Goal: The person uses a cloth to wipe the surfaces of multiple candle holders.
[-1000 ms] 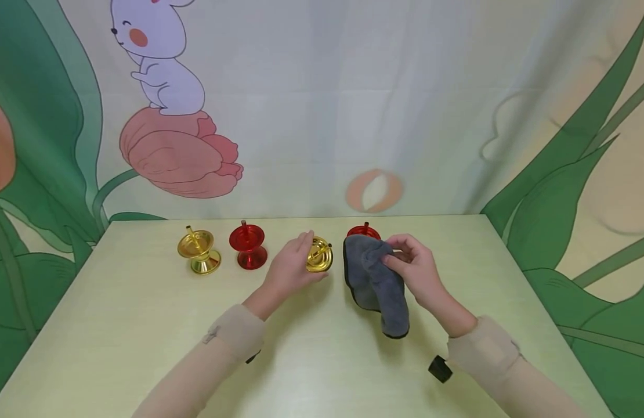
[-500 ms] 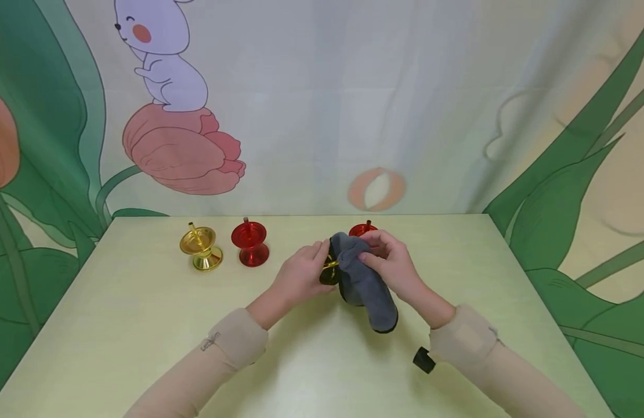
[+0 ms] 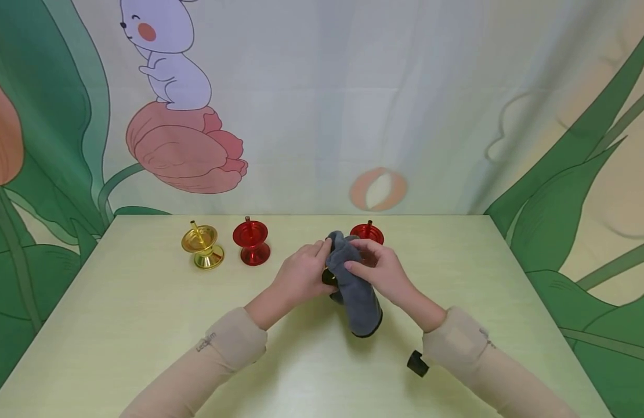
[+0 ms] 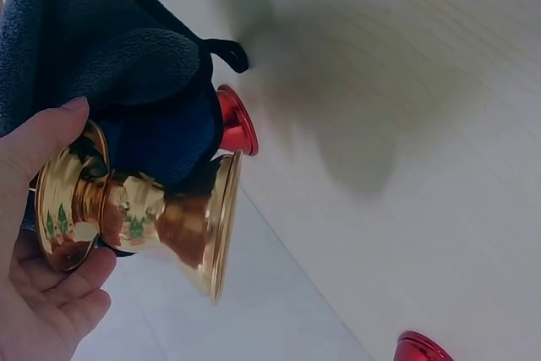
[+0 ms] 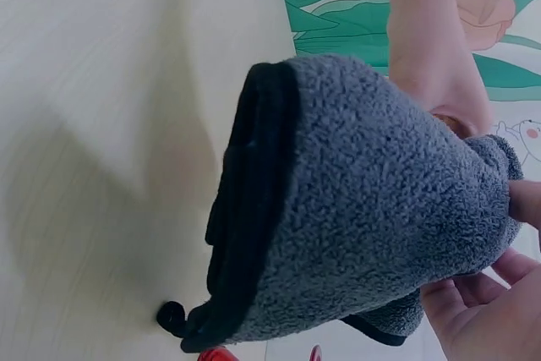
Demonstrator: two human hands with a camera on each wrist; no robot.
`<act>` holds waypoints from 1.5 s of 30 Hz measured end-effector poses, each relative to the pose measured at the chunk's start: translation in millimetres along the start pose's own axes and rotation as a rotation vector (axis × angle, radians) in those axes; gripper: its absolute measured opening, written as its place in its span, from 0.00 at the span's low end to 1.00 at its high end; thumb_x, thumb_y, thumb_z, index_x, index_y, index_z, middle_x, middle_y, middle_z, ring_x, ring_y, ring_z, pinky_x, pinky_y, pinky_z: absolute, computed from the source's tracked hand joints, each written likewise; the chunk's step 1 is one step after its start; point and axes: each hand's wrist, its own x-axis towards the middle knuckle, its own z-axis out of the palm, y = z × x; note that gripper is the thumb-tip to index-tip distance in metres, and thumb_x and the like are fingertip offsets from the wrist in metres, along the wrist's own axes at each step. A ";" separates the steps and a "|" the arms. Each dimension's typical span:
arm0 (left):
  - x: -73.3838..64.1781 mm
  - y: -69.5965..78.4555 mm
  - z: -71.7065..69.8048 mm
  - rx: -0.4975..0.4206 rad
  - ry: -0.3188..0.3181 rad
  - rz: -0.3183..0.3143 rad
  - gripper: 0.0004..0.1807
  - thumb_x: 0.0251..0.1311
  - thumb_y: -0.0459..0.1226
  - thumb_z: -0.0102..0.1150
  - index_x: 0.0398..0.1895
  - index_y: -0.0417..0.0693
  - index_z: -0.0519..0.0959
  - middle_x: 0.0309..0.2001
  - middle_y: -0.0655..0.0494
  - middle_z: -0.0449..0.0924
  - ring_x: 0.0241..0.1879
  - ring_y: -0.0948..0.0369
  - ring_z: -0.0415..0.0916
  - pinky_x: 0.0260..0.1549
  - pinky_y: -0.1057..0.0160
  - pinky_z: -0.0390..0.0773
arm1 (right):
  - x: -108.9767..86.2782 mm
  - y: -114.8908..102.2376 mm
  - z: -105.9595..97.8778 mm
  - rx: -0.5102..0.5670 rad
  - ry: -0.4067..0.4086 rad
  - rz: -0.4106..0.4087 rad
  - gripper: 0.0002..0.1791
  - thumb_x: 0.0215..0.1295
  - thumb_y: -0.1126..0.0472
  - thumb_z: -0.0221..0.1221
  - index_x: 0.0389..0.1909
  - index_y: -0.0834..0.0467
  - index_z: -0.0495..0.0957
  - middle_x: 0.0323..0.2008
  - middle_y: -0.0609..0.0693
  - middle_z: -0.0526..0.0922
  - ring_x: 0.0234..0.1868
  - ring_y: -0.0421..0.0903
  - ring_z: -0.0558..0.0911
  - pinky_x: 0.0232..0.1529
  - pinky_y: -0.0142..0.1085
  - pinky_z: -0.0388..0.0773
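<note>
My left hand grips a gold candle holder by its dish, thumb on one side and fingers on the other. It is tipped sideways, with its flared foot pointing away from the palm in the left wrist view. My right hand pinches a grey plush cloth with dark edging. The bunched part of the cloth lies against the dish, hiding the dish's inside and centre stem. The cloth's free end hangs down over the table. A small black loop sticks out from the cloth's edge.
A second gold candle holder and a red one stand upright at the back left of the table. Just behind my right hand stands another red candle holder. A printed curtain hangs along the back edge.
My right hand has moved left with the cloth, bringing it from beside the gold candle holder onto its dish. The left hand has shifted slightly right, and the dish has turned toward the cloth.
</note>
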 end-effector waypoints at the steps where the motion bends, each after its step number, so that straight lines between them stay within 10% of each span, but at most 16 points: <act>1: -0.4 0.3 -0.2 0.005 -0.002 0.001 0.49 0.36 0.53 0.68 0.60 0.36 0.62 0.54 0.45 0.71 0.50 0.53 0.71 0.46 0.60 0.75 | -0.3 0.0 0.9 -0.019 -0.004 -0.006 0.23 0.54 0.62 0.60 0.52 0.61 0.70 0.50 0.58 0.75 0.47 0.53 0.77 0.48 0.43 0.75; 7: -5.8 1.3 1.5 0.046 0.028 0.048 0.47 0.36 0.54 0.68 0.60 0.38 0.63 0.53 0.46 0.72 0.49 0.54 0.72 0.45 0.61 0.76 | -2.6 -0.2 5.8 -0.085 0.009 -0.045 0.17 0.53 0.66 0.58 0.46 0.61 0.72 0.43 0.58 0.78 0.38 0.49 0.78 0.41 0.37 0.77; 17: -18.9 -9.7 3.2 -0.023 0.273 0.107 0.53 0.30 0.62 0.66 0.61 0.46 0.62 0.51 0.55 0.75 0.50 0.59 0.71 0.52 0.61 0.69 | -7.6 -2.0 2.4 0.086 0.058 -0.094 0.12 0.53 0.72 0.56 0.40 0.64 0.73 0.35 0.58 0.77 0.31 0.43 0.75 0.34 0.29 0.75; 32: -30.2 -12.6 -8.1 -0.082 0.214 0.122 0.53 0.31 0.57 0.69 0.61 0.39 0.62 0.46 0.51 0.77 0.47 0.59 0.73 0.41 0.64 0.77 | -12.2 -6.1 -10.4 0.131 0.027 -0.053 0.13 0.51 0.71 0.59 0.40 0.65 0.74 0.30 0.38 0.78 0.35 0.37 0.76 0.35 0.31 0.76; 39: -32.1 -6.2 -14.0 0.030 0.151 0.140 0.53 0.33 0.59 0.66 0.62 0.39 0.60 0.46 0.53 0.78 0.48 0.59 0.71 0.42 0.64 0.76 | -10.6 -9.7 -17.8 0.022 0.085 -0.104 0.12 0.51 0.71 0.58 0.39 0.63 0.76 0.32 0.49 0.78 0.33 0.40 0.75 0.33 0.30 0.75; 45: -30.4 0.9 -17.0 0.102 0.222 0.210 0.52 0.30 0.59 0.68 0.59 0.38 0.64 0.52 0.52 0.75 0.47 0.57 0.73 0.39 0.62 0.78 | -13.1 -11.1 -8.7 -0.158 -0.052 -0.191 0.13 0.52 0.71 0.59 0.40 0.60 0.76 0.41 0.55 0.79 0.40 0.47 0.77 0.40 0.37 0.76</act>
